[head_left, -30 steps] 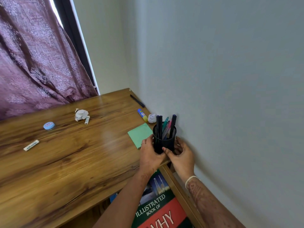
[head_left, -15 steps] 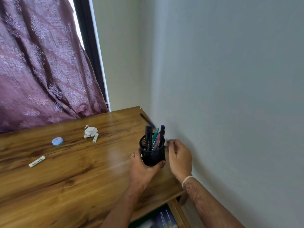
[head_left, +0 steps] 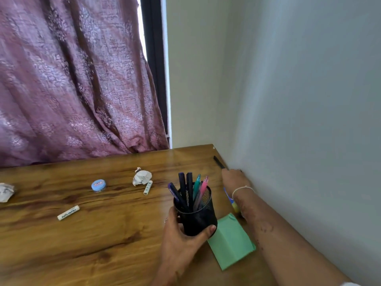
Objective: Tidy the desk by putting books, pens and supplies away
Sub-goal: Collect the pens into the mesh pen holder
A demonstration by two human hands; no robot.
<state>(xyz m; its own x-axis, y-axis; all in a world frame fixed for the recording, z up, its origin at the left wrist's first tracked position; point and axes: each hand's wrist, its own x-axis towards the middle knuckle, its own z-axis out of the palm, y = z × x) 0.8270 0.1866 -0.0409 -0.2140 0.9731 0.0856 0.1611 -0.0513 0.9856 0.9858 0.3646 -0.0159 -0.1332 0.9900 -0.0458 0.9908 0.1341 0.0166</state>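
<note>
The desk (head_left: 82, 244) is being shown with a purple curtain (head_left: 72, 79) hanging behind it. A green pad (head_left: 231, 242) is lying by the near right edge, touching the cup's base. The black mesh cup (head_left: 198, 215), holding about six pens (head_left: 190, 190), is being gripped by the left hand (head_left: 181, 238), fingers curled round it. The right hand (head_left: 233, 178) is being held at a black pen (head_left: 219, 162) along the wall; whether it is pinching cannot be told. Two paper wads (head_left: 141, 176) are lying apart. One blue tin (head_left: 98, 185) and two white sticks (head_left: 68, 212) are carrying writing too blurred to be read.
</note>
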